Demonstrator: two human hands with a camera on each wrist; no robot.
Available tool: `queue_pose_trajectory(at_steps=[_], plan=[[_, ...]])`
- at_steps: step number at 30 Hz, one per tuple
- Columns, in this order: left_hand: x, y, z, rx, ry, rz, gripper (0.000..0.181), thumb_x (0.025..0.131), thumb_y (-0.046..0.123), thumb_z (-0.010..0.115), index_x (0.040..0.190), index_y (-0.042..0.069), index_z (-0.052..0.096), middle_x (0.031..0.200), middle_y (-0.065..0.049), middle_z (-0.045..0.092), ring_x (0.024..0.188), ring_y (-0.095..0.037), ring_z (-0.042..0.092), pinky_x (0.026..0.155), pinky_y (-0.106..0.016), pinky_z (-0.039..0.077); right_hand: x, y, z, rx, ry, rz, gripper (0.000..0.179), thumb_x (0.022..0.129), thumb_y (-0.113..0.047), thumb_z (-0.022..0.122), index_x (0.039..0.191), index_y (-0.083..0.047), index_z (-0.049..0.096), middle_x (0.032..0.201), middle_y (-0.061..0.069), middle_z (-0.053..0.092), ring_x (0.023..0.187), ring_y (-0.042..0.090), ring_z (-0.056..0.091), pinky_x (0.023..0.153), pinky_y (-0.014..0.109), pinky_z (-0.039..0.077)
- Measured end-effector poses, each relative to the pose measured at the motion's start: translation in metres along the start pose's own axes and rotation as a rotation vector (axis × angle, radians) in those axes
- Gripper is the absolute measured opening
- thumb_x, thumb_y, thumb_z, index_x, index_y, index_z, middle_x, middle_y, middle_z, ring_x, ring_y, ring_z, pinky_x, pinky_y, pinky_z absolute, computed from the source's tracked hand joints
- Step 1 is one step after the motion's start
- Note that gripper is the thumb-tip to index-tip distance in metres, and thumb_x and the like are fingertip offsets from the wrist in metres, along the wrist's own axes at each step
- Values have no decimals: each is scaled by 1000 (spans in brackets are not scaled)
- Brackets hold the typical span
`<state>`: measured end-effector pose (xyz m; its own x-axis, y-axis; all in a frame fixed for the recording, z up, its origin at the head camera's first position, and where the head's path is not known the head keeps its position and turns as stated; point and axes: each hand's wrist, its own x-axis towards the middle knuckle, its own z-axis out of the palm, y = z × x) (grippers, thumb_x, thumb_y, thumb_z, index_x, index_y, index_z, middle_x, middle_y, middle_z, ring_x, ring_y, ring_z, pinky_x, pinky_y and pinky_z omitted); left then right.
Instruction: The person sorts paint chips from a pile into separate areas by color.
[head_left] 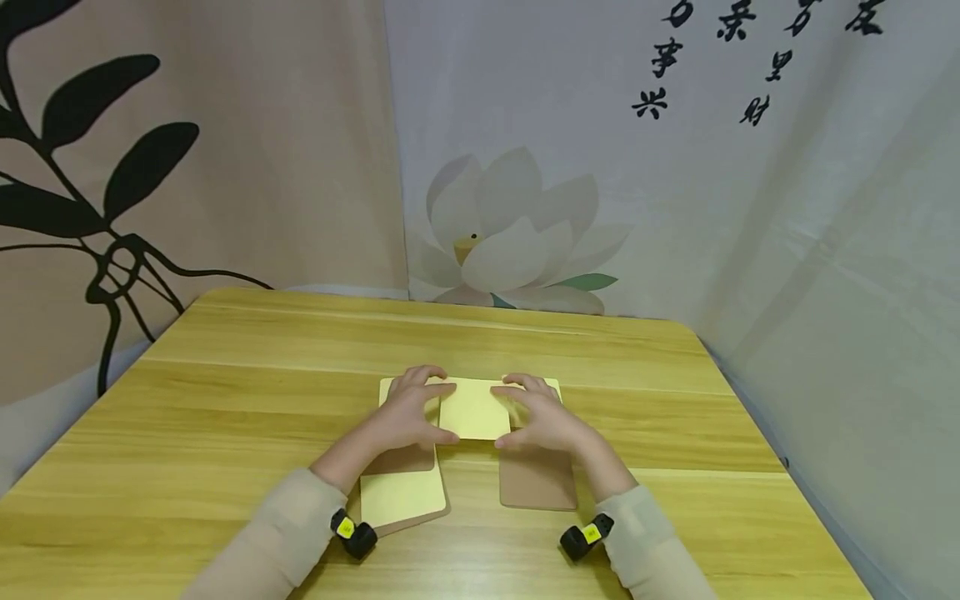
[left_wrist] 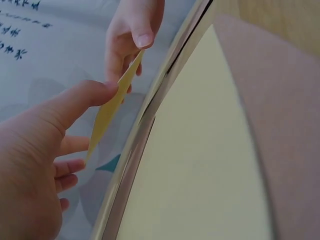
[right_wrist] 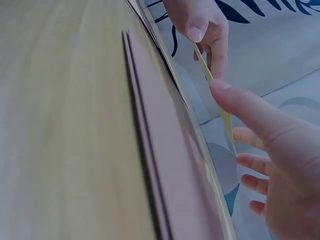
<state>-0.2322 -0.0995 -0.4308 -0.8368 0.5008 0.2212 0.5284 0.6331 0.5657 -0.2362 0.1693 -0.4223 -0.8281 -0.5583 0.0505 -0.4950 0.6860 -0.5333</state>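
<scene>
A small yellow sheet of paper [head_left: 475,409] is held up over the table, spanning the gap between the two hands. My left hand [head_left: 410,408] pinches its left side between thumb and fingers. The opposite side is pinched the same way by my right hand [head_left: 542,413]. Seen nearly edge-on in the left wrist view, the paper [left_wrist: 111,107] looks thin and slightly bowed. Beneath the left hand lie a brown card [head_left: 408,461] and a pale yellow one [head_left: 401,497], overlapping. Another brown card [head_left: 537,485] lies under the right hand, partly hidden by it.
Pale yellow corners show behind both hands. The wooden table [head_left: 247,433] has its far edge close to a hanging cloth [head_left: 525,100] printed with a lotus and writing. A dark plant print [head_left: 97,100] is on the cloth at left.
</scene>
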Motion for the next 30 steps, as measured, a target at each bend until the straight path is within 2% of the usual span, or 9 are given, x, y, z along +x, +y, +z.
queue_pose_trajectory(at_steps=[6, 16, 22, 30], plan=[[6, 13, 7, 15, -7, 3, 81, 67, 42, 85, 133, 3, 57, 140, -14, 40, 132, -34, 25, 104, -57, 15, -11, 8, -7, 13, 9, -10, 82, 71, -38, 84, 142, -17, 48, 149, 9, 32, 136, 30, 21, 103, 60, 22], [24, 31, 19, 48, -16, 25, 81, 67, 44, 85, 132, 4, 57, 139, -12, 40, 131, -33, 27, 105, -55, 16, -30, 21, -22, 61, 29, 30, 83, 70, -35, 85, 142, -16, 48, 150, 8, 29, 136, 33, 19, 100, 63, 26], [39, 34, 26, 84, -34, 57, 82, 67, 47, 84, 132, 6, 57, 139, -12, 40, 131, -33, 27, 105, -55, 18, -35, 31, -29, 80, 32, 26, 83, 73, -36, 84, 143, -14, 46, 151, 13, 27, 136, 37, 17, 98, 67, 25], [57, 29, 37, 54, -84, 53, 82, 69, 49, 82, 134, 6, 56, 140, -13, 39, 132, -33, 26, 104, -52, 19, -34, 49, -33, 97, 34, 26, 81, 75, -38, 82, 143, -11, 46, 151, 15, 27, 136, 37, 19, 99, 66, 25]])
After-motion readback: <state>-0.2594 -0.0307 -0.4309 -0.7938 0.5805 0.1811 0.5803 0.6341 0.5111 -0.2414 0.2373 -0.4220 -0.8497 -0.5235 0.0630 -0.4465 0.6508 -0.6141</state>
